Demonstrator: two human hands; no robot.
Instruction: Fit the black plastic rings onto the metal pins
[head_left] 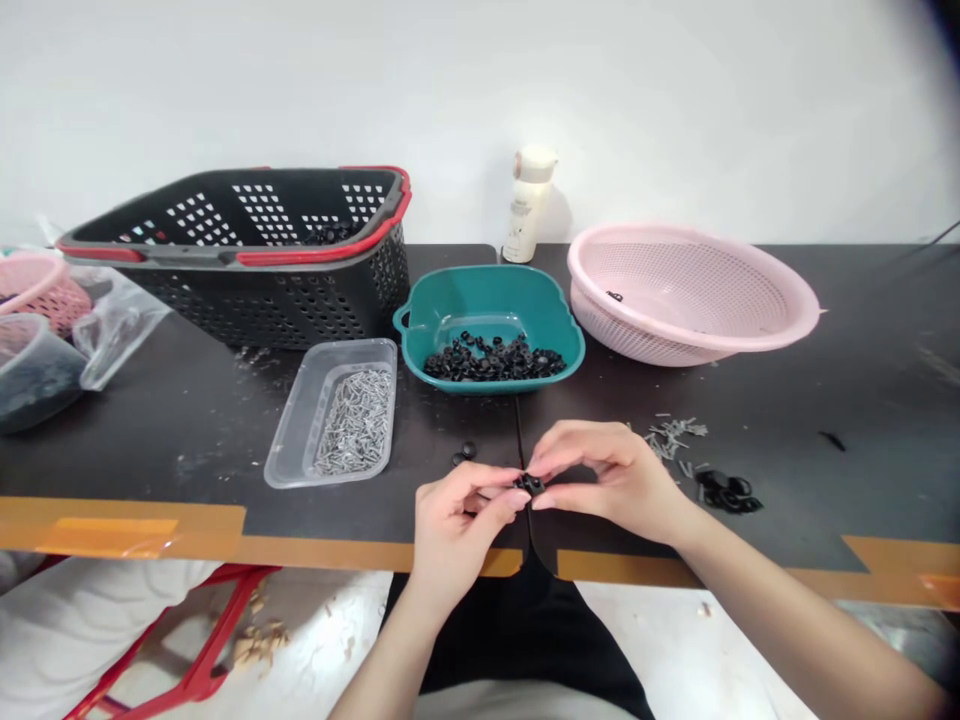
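Note:
Both hands meet over the table's front edge around a small black plastic part (530, 485). My left hand (463, 510) pinches it from the left between thumb and fingertips. From the right, the thumb and fingers of my right hand (600, 470) close on the same part. Its exact shape is mostly hidden by the fingertips. Two round black pieces (465, 453) lie just beyond my left hand. To the right of my right wrist are a small pile of black parts (727, 492) and scattered metal pins (675, 437).
A clear plastic tray (289, 440) holds many metal pins. Behind it stands a black basket (300, 300) with red handles. A teal basin (487, 285) contains black pieces. Further right sits a pink colander (637, 335); a white bottle (527, 205) stands by the wall. Tape (300, 552) covers the table's edge.

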